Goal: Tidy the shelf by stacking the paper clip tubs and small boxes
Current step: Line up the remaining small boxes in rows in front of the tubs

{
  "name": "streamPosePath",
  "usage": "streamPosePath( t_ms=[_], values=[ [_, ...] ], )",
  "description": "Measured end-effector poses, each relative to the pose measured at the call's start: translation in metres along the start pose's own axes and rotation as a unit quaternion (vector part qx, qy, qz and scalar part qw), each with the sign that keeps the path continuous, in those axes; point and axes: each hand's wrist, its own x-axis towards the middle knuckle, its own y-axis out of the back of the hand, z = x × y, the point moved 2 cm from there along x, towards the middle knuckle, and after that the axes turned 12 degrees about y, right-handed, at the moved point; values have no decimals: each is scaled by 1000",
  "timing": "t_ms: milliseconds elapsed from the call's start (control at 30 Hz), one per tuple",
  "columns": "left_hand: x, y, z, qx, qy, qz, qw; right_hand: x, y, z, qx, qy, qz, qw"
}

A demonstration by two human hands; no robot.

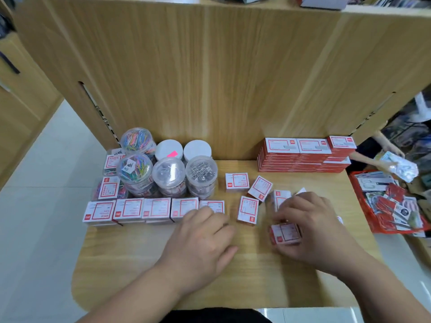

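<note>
Clear paper clip tubs [169, 173] stand stacked at the back left of the wooden shelf [233, 276]. In front of them runs a row of small white-and-red boxes [154, 209]. My left hand [203, 243] rests at the right end of that row, fingers spread on the end box [215, 206]. My right hand [312, 229] grips a small box [285, 233], blurred, just above the shelf. Loose small boxes [248, 209] lie scattered between the hands, and one [236, 181] lies farther back.
A tall stack of flat red-and-white boxes [303, 155] stands at the back right against the wooden back panel [210, 78]. A red basket [391, 206] of packaged goods sits to the right. Another person's hands [394, 159] hold a plastic packet there.
</note>
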Motion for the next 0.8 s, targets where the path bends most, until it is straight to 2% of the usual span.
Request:
streamPosePath(
  t_ms=[100, 200, 433, 633, 800],
  values=[
    [8, -20, 19, 10, -11, -33, 999, -13, 1, 4, -4, -2, -15, 1000],
    [17, -31, 30, 40, 7, -28, 999, -22, -4, 11, -27, -10, -30, 999],
    [30, -41, 33, 136, 71, -18, 988, -21, -15, 8, -19, -9, 14, 1000],
    [27, -40, 32, 99, 58, 4, 993, -19, -17, 5, -7, 27, 18, 999],
    [8, -38, 27, 61, 23, -3, 998, -15, -1, 12, 29, 18, 97, 995]
  ],
)
